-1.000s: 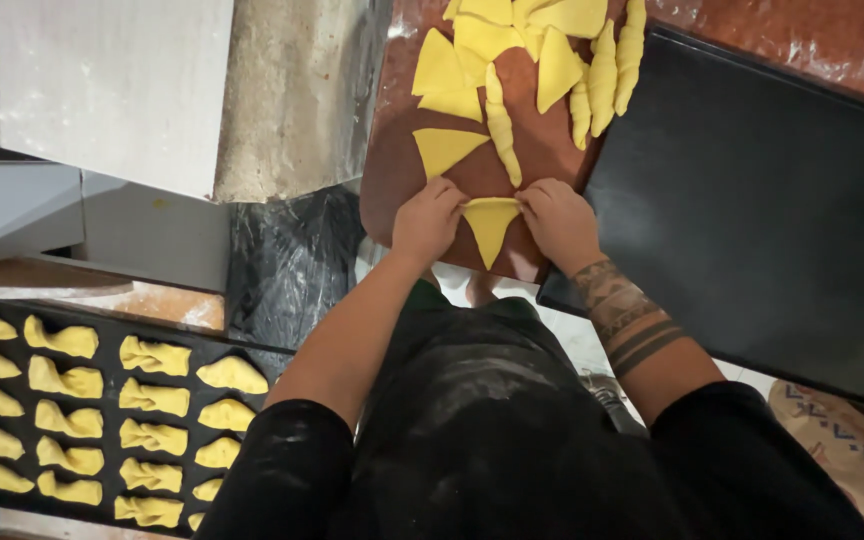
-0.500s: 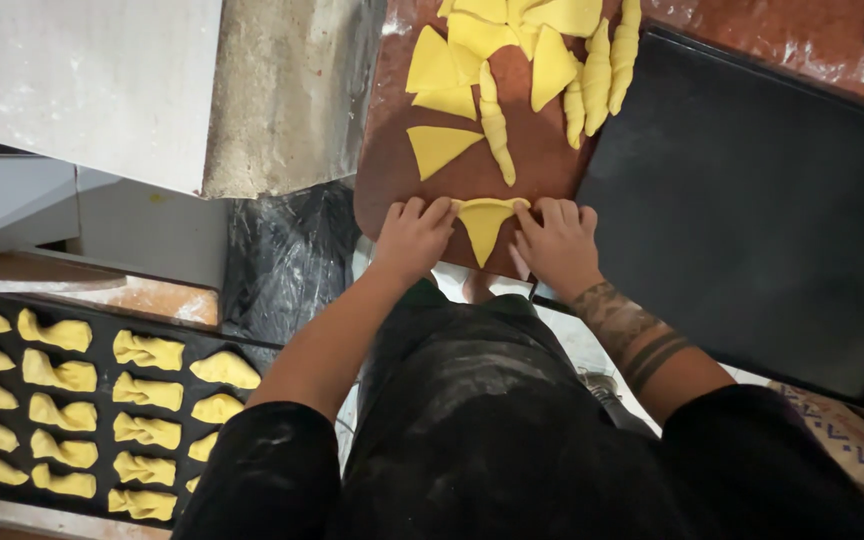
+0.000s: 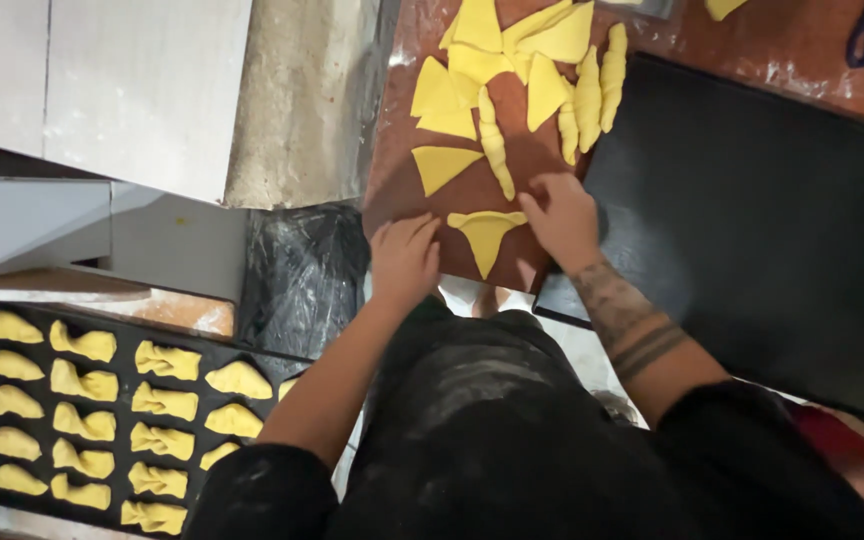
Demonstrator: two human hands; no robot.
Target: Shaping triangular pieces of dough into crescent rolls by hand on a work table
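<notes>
The left hand (image 3: 404, 258) and right hand (image 3: 562, 215) lie flat and open, holding nothing, either side of a yellow dough triangle (image 3: 487, 235) on the brown bench (image 3: 397, 150). Uneven pressing could tear its rolled edge or skew it.

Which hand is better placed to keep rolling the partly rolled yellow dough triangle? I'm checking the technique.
Probably the right hand: its fingers rest at the rolled top edge of the dough triangle on the brown board. The left hand lies just beside the triangle, apparently off it.
</notes>
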